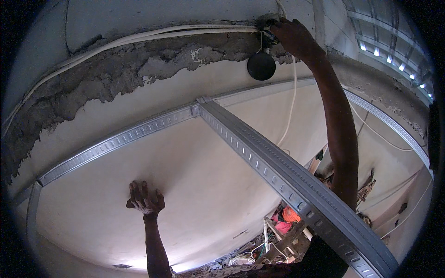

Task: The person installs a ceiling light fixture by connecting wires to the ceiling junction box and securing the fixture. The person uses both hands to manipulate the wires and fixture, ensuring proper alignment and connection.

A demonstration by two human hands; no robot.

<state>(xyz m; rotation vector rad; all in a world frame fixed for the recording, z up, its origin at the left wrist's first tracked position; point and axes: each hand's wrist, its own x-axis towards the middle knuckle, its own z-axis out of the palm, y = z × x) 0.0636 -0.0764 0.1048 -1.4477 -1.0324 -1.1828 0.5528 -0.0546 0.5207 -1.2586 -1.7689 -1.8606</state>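
My left hand (144, 198) is spread with its palm against the smooth, pale plastered wall (199, 171). High up on the right, my right hand (296, 41) is closed at a small dark fitting with wires (269, 36) at the top of the wall. Its fingertips are bent into the fitting, and what they grip is hidden. Just below hangs a round black disc (261, 66), beside a thin cord. White cables (185, 31) reach the fitting from the left. Another white cable (294, 92) drops past my right wrist and down the wall.
A metal channel (269, 171) crosses diagonally between my arms and joins a metal rail (125, 134) along the wall. Corrugated roofing (394, 44) lies at upper right. Down below are rubble, wood pieces, an orange-and-pink bundle (289, 215) and a coil of white cable (242, 259).
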